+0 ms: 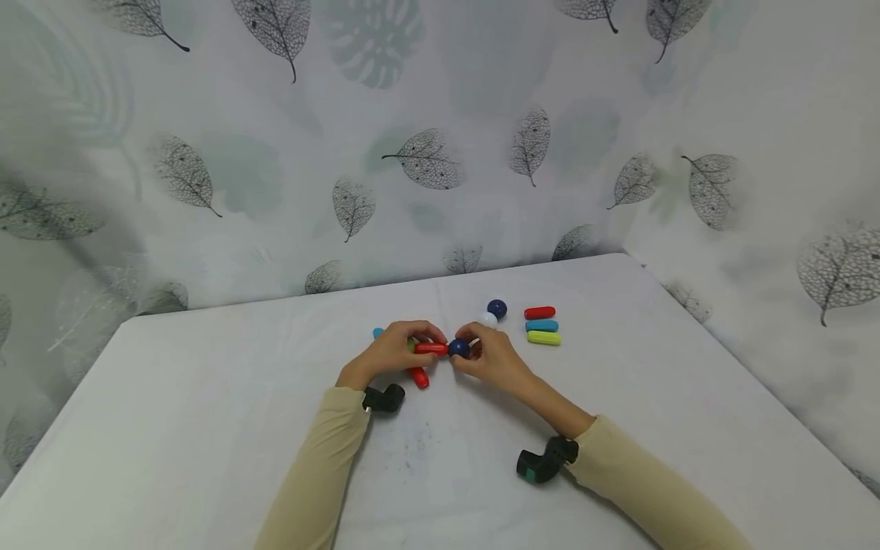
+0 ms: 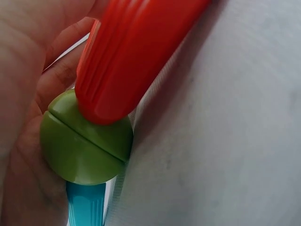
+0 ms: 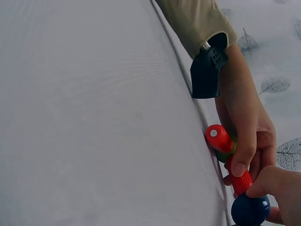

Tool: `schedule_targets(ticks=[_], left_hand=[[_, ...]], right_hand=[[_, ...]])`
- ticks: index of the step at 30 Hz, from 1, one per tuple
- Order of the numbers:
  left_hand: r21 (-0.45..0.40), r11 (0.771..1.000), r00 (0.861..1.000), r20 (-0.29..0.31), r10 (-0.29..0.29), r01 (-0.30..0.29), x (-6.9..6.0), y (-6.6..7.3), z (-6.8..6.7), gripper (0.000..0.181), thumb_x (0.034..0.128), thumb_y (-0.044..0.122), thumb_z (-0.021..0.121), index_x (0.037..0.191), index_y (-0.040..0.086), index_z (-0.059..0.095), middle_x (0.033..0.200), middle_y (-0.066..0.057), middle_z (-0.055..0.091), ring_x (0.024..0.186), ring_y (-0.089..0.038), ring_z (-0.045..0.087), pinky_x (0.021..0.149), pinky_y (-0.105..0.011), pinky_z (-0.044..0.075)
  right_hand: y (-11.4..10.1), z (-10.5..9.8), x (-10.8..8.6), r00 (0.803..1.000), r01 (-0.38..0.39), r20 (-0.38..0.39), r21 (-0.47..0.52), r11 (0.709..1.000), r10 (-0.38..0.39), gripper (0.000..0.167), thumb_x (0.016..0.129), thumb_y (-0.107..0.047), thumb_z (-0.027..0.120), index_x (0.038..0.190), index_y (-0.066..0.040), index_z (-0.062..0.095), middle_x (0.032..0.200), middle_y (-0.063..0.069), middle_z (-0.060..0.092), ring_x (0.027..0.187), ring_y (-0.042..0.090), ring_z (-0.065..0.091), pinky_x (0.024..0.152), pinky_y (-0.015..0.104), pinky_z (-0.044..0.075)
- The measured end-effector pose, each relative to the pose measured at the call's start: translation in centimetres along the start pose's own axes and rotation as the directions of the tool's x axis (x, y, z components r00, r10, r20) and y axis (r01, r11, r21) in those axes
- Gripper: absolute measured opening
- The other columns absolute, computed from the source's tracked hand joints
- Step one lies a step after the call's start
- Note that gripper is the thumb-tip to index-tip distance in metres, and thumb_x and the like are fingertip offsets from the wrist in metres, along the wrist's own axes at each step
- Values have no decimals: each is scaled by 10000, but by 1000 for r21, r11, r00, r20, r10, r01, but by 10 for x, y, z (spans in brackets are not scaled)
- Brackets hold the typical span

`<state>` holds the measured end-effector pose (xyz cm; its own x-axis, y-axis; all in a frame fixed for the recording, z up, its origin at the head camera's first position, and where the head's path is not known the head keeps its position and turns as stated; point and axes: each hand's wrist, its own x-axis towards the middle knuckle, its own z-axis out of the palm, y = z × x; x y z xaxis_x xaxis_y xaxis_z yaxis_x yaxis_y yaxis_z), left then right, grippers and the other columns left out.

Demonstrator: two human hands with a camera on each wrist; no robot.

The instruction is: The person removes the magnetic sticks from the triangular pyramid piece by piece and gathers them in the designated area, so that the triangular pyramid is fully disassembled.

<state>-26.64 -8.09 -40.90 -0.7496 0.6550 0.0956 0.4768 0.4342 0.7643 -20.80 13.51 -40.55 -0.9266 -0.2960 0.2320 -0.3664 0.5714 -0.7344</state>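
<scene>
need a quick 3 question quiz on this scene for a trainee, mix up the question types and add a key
1. Fill in the blank: the left hand holds a ____ rod, while the right hand pinches a dark blue ball.

2. Count: in the head view, how many loose rods lie in a row to the right of the right hand?

3. True or false: in the head view, a white ball lies right beside a second dark blue ball.

Key: 1. red; 2. three; 3. true.
</scene>
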Motion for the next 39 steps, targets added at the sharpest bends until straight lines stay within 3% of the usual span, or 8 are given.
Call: schedule_targets(ticks=[11,18,29,39], left_hand=[[-2,1000,1000,12,25,-25,5,1,3,260,859,86,708,1118,92,683,1050,-48,676,938,-183,570,867,-308,476],[-12,1000,1000,17,26,-26,5,2,2,262,852,73,704,1112,92,686,1039,-34,676,937,-169,566,880,-310,461],[-23,998,997,28,67,-67,4,2,4,257,849,62,698,1106,67,689,1047,-47,686,948,-162,573,899,-307,459],[-11,999,999,23,42,-42,3,1,1,260,852,62,701,1112,77,692,1047,-43,690,959,-170,577,902,-308,463]], right_hand=[[6,-3,-4,1000,-11,-6,10,1000,11,338,844,-92,722,1134,6,578,1057,128,651,870,210,619,784,308,565],[7,-5,-4,1000,22,1,40,999,-22,335,837,-65,717,1123,19,566,1055,146,646,897,243,641,806,344,568],[12,-3,-6,999,33,1,51,998,-33,321,812,-55,693,1098,-3,555,1007,116,642,848,199,610,763,271,538],[13,-2,-7,1000,23,3,88,996,-23,312,800,-77,692,1073,-20,551,958,97,628,813,186,577,733,246,514]])
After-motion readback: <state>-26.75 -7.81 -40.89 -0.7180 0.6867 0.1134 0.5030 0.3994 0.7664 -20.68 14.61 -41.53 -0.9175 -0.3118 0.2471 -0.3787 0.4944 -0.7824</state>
